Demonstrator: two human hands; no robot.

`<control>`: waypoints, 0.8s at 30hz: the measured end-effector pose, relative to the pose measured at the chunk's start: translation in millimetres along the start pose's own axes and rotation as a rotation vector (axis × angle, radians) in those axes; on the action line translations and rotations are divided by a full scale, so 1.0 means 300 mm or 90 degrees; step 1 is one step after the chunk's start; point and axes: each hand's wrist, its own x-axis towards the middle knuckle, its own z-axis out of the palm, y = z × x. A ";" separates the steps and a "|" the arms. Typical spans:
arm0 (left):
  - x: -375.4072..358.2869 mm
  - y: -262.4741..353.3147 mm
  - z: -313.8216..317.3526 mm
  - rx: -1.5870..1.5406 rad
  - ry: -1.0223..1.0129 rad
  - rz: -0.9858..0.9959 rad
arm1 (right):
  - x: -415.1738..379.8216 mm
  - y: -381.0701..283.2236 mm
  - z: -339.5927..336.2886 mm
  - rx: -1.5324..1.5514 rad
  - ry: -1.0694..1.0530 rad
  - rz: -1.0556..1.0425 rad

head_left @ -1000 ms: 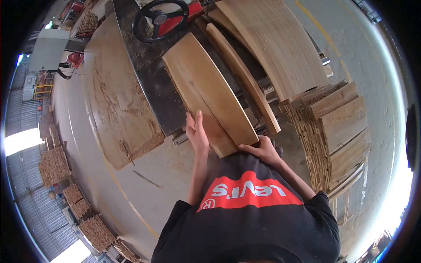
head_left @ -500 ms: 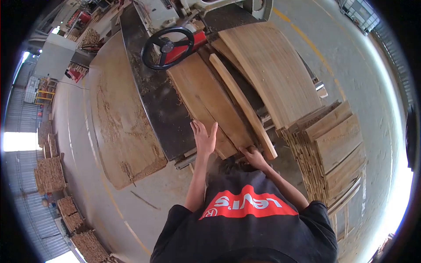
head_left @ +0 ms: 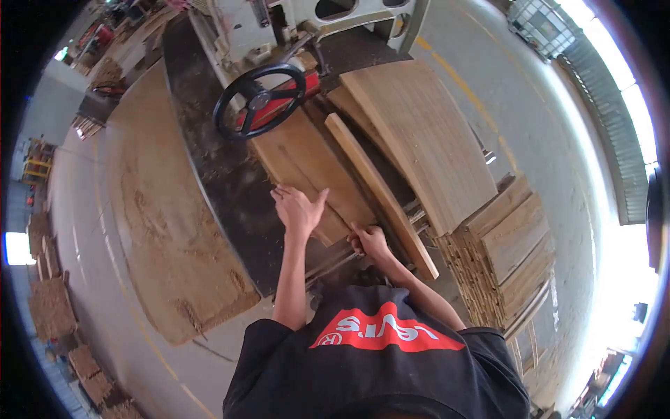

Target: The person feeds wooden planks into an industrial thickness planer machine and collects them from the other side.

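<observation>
On the dark machine table lie wooden boards [head_left: 307, 153] side by side, a dark seam running along them. My left hand [head_left: 299, 209] rests on the left board's edge, fingers stretched and thumb spread. My right hand [head_left: 370, 241] grips the near end of the boards, thumb on top and the other fingers curled and partly hidden. Beyond the hands, a black handwheel [head_left: 258, 101] overhangs the far end of the boards. A long wooden strip [head_left: 380, 195] lies just right of them.
A wide wooden panel [head_left: 419, 133] lies on the right, near a stack of boards [head_left: 513, 241]. Left of the machine table [head_left: 244, 202] is a large sheet [head_left: 153, 202] strewn with shavings. The pale machine body [head_left: 237, 31] stands at the far side.
The boards have slid away from me, their far end now under the handwheel. Both hands have moved forward with them, and the camera view has shifted.
</observation>
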 end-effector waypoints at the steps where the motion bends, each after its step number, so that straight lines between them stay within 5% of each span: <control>1: 0.041 0.001 -0.036 -0.028 -0.015 -0.017 | 0.019 -0.033 0.013 -0.022 0.012 0.019; 6: 0.194 -0.033 -0.127 -0.063 -0.025 0.025 | 0.096 -0.162 0.094 -0.032 0.049 0.029; 12: 0.296 -0.098 -0.058 -0.047 0.113 0.052 | 0.187 -0.254 0.167 -0.058 0.065 0.046; 20: 0.353 -0.295 -0.036 -0.436 0.221 0.101 | 0.306 -0.322 0.280 -0.037 0.098 -0.091; 22: 0.273 -0.324 -0.056 -0.357 0.296 0.120 | 0.329 -0.327 0.291 0.052 0.076 -0.095; 24: 0.186 -0.349 -0.035 -0.387 0.303 0.120 | 0.266 -0.318 0.278 -0.065 0.061 -0.219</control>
